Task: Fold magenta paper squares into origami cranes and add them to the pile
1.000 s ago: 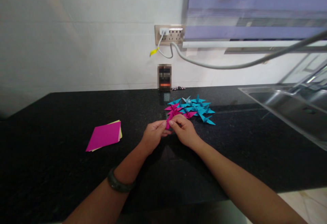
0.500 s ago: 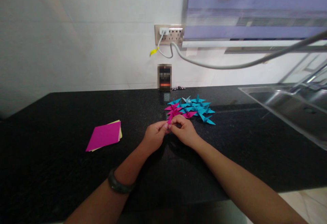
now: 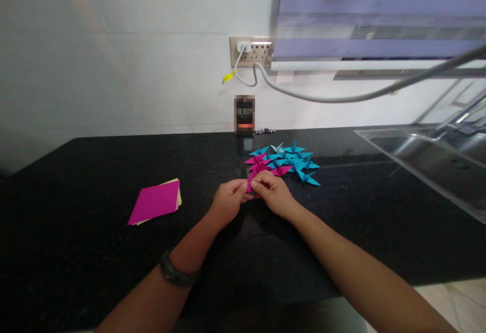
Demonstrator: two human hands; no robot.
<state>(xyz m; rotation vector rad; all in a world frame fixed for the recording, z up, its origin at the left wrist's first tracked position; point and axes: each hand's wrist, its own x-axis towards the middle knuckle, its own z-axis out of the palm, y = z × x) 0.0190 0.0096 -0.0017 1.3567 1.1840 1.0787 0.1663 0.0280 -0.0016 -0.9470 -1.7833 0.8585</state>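
Observation:
Between my two hands is a small piece of folded pink paper, mostly covered by fingers. My left hand pinches it from the left with thumb and fingers. From the right, the thumb and curled fingers of my right hand are closed on the same paper. Just beyond my hands lie several pink paper cranes, partly hidden by the right hand. Behind and to the right of them sits a cluster of blue paper cranes, with one paler crane at the back.
A stack of square paper, pink on top with yellow edges beneath, lies on the black counter at left. A phone-like object, blurred out, leans on the wall. A metal sink is at right; a grey cable hangs from the socket.
Both hands stay in nearly the same place. The fingers have shifted slightly on the pink paper, and more of it shows between the thumbs. The cranes and paper stack are unmoved.

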